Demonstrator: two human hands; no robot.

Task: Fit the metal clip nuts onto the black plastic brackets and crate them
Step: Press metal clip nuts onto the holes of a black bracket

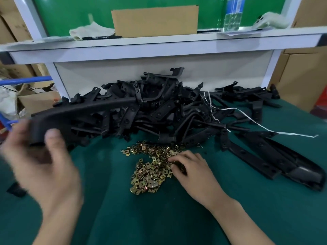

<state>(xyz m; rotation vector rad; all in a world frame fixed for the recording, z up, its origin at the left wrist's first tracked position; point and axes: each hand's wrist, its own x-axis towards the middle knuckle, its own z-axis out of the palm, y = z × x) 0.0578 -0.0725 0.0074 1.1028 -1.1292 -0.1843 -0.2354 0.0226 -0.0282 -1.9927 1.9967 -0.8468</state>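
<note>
My left hand (44, 160), blurred, grips the near end of a long black plastic bracket (85, 110) and holds it above the green cloth at the left. My right hand (192, 170) rests on a pile of brass-coloured metal clip nuts (150, 170) in the middle, its fingertips curled into the nuts. Whether a nut is pinched I cannot tell. Behind the nuts lies a big heap of black brackets (168, 106). One more long bracket (276, 161) lies flat to the right.
Green cloth (141, 218) covers the table. A white string (247, 117) trails over the heap to the right. A white shelf (159, 45) above holds a cardboard box (154, 21), a cloth and a bottle. Cardboard cartons stand at both sides.
</note>
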